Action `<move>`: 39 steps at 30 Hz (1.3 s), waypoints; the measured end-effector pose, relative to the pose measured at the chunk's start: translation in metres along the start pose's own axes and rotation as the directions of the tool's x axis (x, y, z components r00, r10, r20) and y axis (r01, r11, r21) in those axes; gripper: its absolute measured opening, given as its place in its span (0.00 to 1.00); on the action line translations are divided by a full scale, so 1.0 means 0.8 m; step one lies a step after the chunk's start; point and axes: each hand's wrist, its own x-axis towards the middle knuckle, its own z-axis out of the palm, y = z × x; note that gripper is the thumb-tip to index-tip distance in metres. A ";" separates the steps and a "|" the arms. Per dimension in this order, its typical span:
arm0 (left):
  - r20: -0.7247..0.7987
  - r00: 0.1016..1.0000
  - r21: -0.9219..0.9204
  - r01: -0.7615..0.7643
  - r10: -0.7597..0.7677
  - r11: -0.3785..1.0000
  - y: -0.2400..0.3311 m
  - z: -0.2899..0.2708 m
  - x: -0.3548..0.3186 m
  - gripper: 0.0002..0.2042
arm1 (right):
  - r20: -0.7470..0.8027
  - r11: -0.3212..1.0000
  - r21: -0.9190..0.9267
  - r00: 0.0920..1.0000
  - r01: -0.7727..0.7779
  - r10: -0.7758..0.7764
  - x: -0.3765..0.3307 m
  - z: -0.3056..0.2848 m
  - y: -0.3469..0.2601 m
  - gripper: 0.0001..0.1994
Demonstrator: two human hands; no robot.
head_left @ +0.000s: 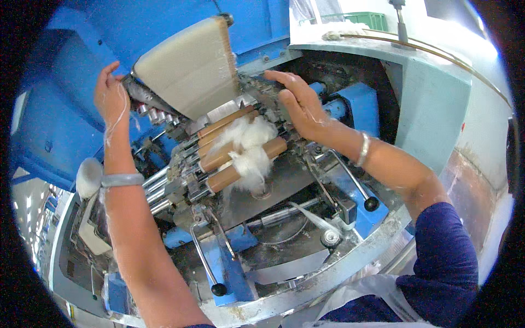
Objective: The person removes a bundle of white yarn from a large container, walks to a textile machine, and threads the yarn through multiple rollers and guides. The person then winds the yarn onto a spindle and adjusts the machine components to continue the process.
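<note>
A cream-coloured cover stands tilted up over the machine's rollers. At its left end is my left hand, fingers apart, close against the dark end bracket; whether it touches is hard to see. Right of the cover, my right hand is open with fingers stretched out above the roller ends. Neither hand visibly holds anything. Between them, loose tufts of white fibre lie over several brown rollers. Thin white strands cling to my left wrist and hand.
Two metal levers with black knobs, a left one and a right one, stick out toward me. A blue panel rises behind. A long thin rod lies on the pale housing at right. A green crate stands beyond.
</note>
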 end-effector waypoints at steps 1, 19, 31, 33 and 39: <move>0.000 1.000 -0.015 0.005 -0.005 1.000 0.002 -0.001 0.001 0.15 | -0.027 0.999 0.039 0.999 0.026 -0.025 0.003 0.003 0.006 0.25; 0.954 0.273 0.089 -0.654 0.125 0.751 0.109 0.240 -0.168 0.27 | -0.202 0.967 -0.182 0.969 -0.180 0.143 0.295 0.030 0.038 0.18; 0.938 0.345 0.280 -0.699 -0.033 0.658 0.059 0.327 -0.192 0.31 | -0.199 0.972 -0.077 0.959 -0.223 0.204 0.290 0.032 0.032 0.20; 0.939 0.344 0.251 -0.676 -0.005 0.693 0.066 0.323 -0.189 0.33 | -0.173 0.969 -0.075 0.961 -0.233 0.218 0.285 0.028 0.029 0.20; 0.935 0.354 0.259 -0.728 0.025 0.635 0.060 0.335 -0.195 0.36 | -0.166 0.975 -0.074 0.966 -0.210 0.196 0.269 0.025 0.026 0.17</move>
